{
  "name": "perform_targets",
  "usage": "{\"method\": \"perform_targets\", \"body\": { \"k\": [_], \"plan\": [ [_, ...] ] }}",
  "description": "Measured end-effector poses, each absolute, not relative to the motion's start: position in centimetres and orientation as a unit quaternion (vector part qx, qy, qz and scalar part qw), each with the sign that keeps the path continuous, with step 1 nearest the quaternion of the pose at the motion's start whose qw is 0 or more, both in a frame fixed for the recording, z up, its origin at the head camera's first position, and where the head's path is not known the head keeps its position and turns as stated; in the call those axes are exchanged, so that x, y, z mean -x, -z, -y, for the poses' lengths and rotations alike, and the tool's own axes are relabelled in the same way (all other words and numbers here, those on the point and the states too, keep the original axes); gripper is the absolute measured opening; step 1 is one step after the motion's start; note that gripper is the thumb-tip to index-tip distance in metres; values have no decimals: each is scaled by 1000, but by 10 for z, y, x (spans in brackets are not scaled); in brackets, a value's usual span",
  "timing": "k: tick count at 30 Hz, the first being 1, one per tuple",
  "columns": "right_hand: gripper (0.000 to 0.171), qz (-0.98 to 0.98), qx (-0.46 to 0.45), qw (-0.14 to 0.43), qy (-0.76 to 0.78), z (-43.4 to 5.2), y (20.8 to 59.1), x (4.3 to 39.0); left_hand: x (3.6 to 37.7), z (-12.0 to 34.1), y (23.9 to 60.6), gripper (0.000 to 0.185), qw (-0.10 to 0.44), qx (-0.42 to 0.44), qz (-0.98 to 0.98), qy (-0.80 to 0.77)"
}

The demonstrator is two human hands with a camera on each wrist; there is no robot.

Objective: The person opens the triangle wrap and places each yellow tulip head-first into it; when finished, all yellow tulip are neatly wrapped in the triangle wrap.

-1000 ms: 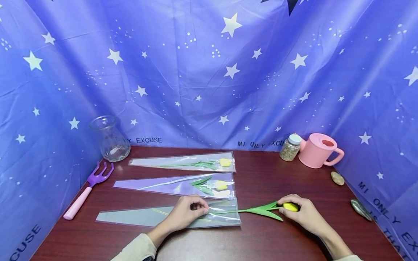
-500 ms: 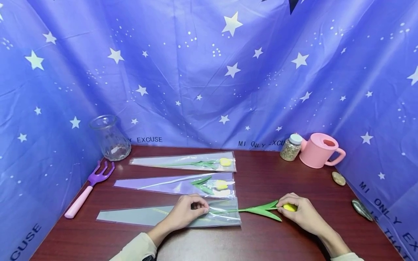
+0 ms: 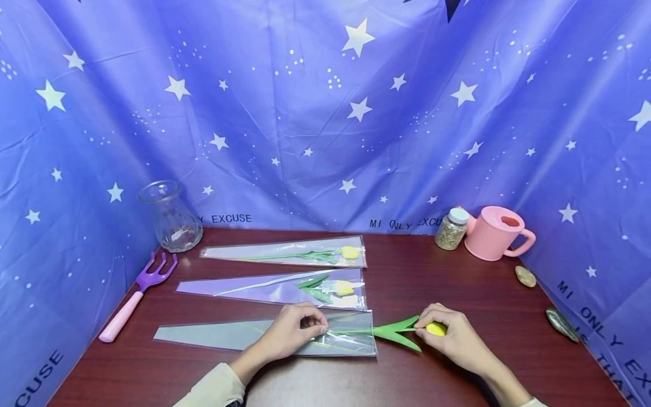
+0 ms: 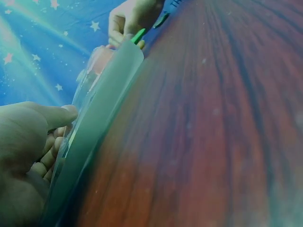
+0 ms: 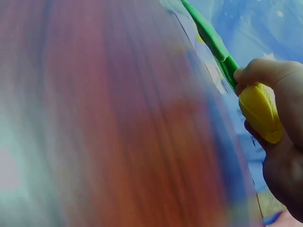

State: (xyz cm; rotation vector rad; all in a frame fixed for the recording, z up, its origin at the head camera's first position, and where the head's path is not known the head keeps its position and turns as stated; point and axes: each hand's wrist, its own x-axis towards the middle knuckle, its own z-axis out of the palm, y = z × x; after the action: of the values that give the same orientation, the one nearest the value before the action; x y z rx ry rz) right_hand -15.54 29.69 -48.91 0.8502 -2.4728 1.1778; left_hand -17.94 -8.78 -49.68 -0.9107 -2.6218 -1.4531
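Note:
My right hand point(image 3: 450, 336) grips the yellow head of an artificial tulip point(image 3: 435, 329) point(image 5: 259, 111) near the table's front right. Its green stem and leaves point(image 3: 394, 330) point(image 5: 214, 45) run left into the open mouth of a clear plastic sleeve point(image 3: 244, 336) point(image 4: 102, 111) lying flat along the front. My left hand point(image 3: 295, 329) point(image 4: 26, 156) pinches the sleeve's upper film near that mouth. Two more sleeves lie behind it, each with a yellow tulip inside: a middle one point(image 3: 285, 288) and a far one point(image 3: 295, 253).
A glass vase point(image 3: 171, 216) stands at the back left, with a purple and pink garden fork point(image 3: 137, 297) in front of it. A pink watering can point(image 3: 495, 233) and a small jar point(image 3: 451, 229) sit back right. Two stones point(image 3: 525, 276) lie along the right. Blue starred cloth surrounds the wooden table point(image 3: 407, 379).
My right hand has moved left with the tulip head, so more of the stem and leaves now lies inside the sleeve. My left hand stays at the mouth.

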Motion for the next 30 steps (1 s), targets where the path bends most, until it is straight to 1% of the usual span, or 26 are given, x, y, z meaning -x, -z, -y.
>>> {"method": "perform_targets", "body": {
  "k": [5,12,17,24,30],
  "plan": [
    [29,839,-300,132,-434,-272,489,154,179,86,497,10,2,288,839,461],
    [31,821,-322,146,-449,-241,494,157,178,85,496,10,7,287,838,464],
    [30,820,-330,136,-447,-227,495,157,178,84,496,11,4,286,839,463],
    [32,833,-329,143,-421,-224,499,155,178,84,496,9,6,288,841,457],
    [33,851,-312,137,-400,-239,495,151,178,84,496,8,7,289,842,456]
  ]
}}
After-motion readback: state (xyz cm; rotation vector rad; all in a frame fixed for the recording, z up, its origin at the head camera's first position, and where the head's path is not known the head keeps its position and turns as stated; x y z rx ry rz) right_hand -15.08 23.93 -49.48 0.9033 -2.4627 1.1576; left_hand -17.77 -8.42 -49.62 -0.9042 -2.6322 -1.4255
